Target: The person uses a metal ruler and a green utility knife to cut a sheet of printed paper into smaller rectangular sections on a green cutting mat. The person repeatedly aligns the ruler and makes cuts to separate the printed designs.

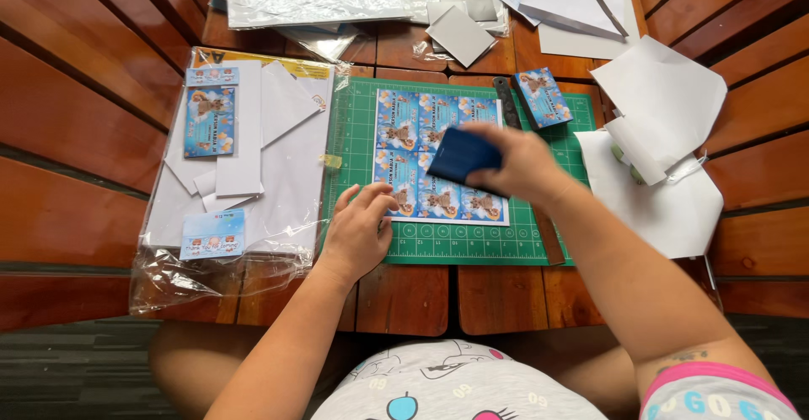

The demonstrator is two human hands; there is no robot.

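Our left hand (358, 235) sits closest to us, fingers pressed flat on the bottom-left edge of the printed sheet (440, 155) and gripping nothing. We close our right hand (518, 163) around a dark blue flat tool (462, 155) on that sheet. Under it lies the green cutting mat (472, 241). At nine o'clock we see a plastic bag of white paper (278, 176).

Left hand (358, 230): palm down, fingers spread and slightly curled, fingertips pressed flat, forearm coming up from lower left. Right hand (514, 163): reaches in from lower right, forearm diagonal, wrist bent, grip closed, knuckles up, thumb side facing left.
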